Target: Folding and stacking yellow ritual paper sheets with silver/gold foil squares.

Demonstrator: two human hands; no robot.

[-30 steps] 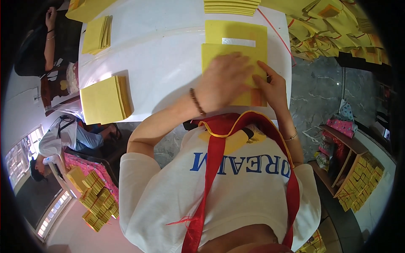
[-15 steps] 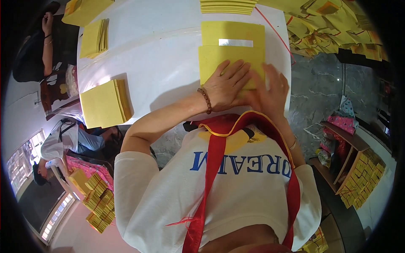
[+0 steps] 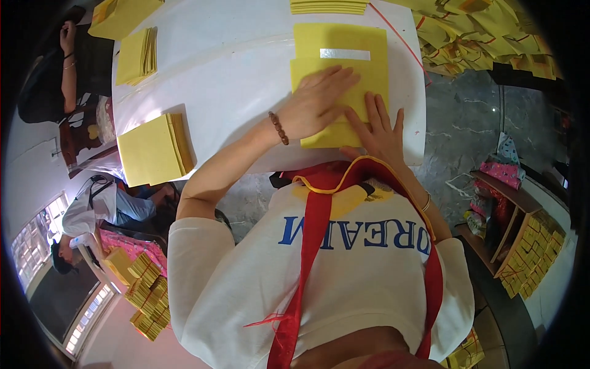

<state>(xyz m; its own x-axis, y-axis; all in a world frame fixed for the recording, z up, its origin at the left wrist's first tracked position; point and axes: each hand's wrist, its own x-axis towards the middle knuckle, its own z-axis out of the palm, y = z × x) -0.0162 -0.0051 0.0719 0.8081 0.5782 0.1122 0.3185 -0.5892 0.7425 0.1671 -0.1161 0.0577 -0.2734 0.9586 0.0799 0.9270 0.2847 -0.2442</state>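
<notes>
Yellow sheets [image 3: 372, 72] lie overlapped near our edge of the white table [image 3: 233, 92]. Our left hand [image 3: 312, 104] rests palm-down over them, clasping nothing we can see; our right hand [image 3: 383, 135], fingers spread, is at their lower right. Uneven pressure could skew them beneath the silvery strip [image 3: 345, 55].

And here the grey stone floor [image 3: 458, 117] is seen veined with white, a small glint caught on it at the right. A brown wooden shelf unit [image 3: 510, 195] is set beyond. Over on the left, the pale wall [image 3: 27, 163] is broken by a bright, barred window [image 3: 35, 246], and the white tabletop [image 3: 227, 92] is washed with light.
</notes>
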